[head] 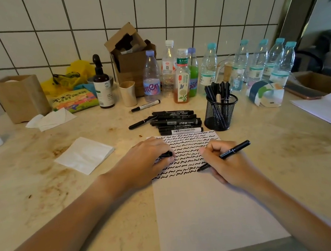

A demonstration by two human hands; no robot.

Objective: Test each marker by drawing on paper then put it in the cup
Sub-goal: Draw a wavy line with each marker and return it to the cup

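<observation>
On the near sheet of paper, the left hand pinches a black cap, and the right hand grips a black marker, tip on the squiggles. Farther right, beyond the paper, the mesh cup holds markers.

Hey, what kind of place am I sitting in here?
Probably a home or shared kitchen counter: a white tiled wall, a stained stone countertop, and drink bottles lined along the back.

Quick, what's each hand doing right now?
Left hand: holds a black marker cap and rests on the paper.
Right hand: grips a black marker, tip on the paper.
</observation>
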